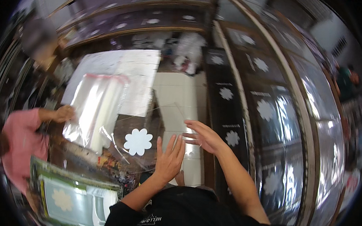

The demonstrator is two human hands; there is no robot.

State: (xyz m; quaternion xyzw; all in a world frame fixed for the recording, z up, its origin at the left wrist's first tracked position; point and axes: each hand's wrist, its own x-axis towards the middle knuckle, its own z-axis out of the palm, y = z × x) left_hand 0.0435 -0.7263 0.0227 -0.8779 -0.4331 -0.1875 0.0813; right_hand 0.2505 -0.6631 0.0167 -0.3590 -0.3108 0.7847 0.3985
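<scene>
My left hand (170, 158) is over the tiled floor beside the table, its fingers stretched out. Close to its right, my right hand (204, 136) has its fingers extended and apart, pointing left. Faint thin lines near the fingers look like the edge of a clear sheet; whether either hand touches it, I cannot tell. Left of my left hand, a white flower shape (137, 142) shows above the dark, paint-stained table (117, 163). Beyond it, a stack of clear plastic sleeves (95, 108) with a pink edge rests on white sheets (140, 70).
At the left, a person in a pink shirt (24, 139) has a hand by the sleeves. A printing screen (76, 197) with a pale flower lies at lower left. Racks (267, 105) with flower-printed clear sheets line the right; more shelves (132, 32) stand at the back.
</scene>
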